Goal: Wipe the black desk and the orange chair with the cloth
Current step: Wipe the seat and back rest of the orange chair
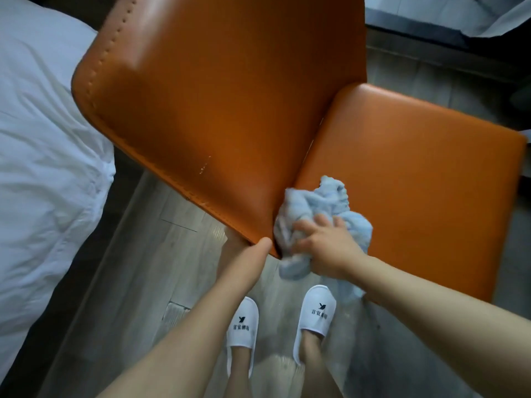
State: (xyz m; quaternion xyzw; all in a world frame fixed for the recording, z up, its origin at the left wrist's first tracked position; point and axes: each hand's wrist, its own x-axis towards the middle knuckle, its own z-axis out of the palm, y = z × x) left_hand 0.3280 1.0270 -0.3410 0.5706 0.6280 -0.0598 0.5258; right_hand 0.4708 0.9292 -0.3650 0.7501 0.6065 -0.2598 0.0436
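The orange chair [218, 104] fills the middle of the view, its backrest towards me and its seat to the right. A crumpled light-blue cloth [321, 202] lies at the near corner where seat and backrest meet. My right hand [321, 245] grips the cloth and presses it onto the seat edge. My left hand [247, 254] holds the lower corner of the backrest, thumb on the front and fingers hidden behind it. The black desk [431, 33] shows as a dark strip at the top right.
A bed with white sheets [43, 139] runs along the left side, close to the chair back. Grey wood-pattern floor [172, 268] lies below, with my feet in white slippers [313, 317] just under the chair corner.
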